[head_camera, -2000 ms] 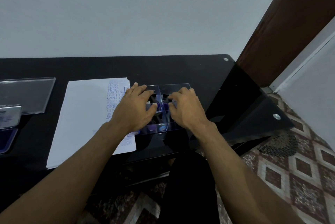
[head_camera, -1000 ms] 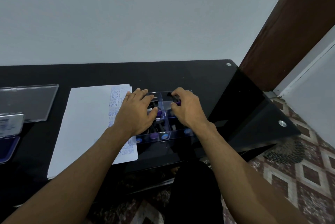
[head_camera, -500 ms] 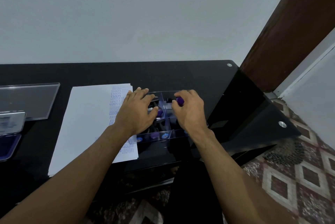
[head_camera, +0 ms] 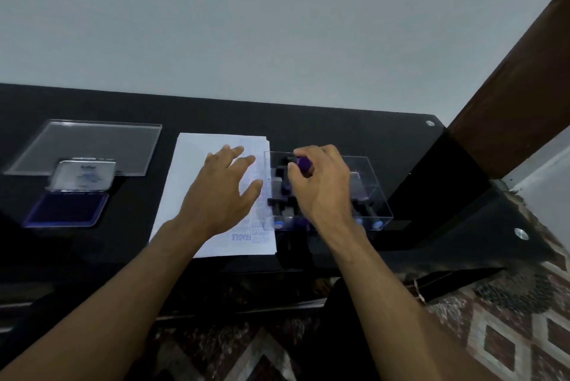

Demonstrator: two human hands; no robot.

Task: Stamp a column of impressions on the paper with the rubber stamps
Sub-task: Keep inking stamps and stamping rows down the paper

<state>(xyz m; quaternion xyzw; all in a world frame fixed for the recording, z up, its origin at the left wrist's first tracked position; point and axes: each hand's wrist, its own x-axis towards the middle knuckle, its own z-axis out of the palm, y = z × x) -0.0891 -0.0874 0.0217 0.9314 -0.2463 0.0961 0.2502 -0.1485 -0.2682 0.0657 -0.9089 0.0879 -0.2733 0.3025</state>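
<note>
My right hand (head_camera: 320, 186) pinches a purple stamp (head_camera: 303, 164), handle pointing left; my left hand (head_camera: 222, 192) lies spread on the paper (head_camera: 191, 171).

The paper (head_camera: 197, 183) is a white sheet lying flat on the black worktop (head_camera: 339, 131), with a column of purple impressions (head_camera: 257, 234) along its right edge. The rubber stamps (head_camera: 282, 192) lie in a clear compartmented box (head_camera: 374, 186) just right of the paper. One stamp with a purple handle (head_camera: 303, 164) is gripped in the right hand (head_camera: 320, 186) above the box.
</note>
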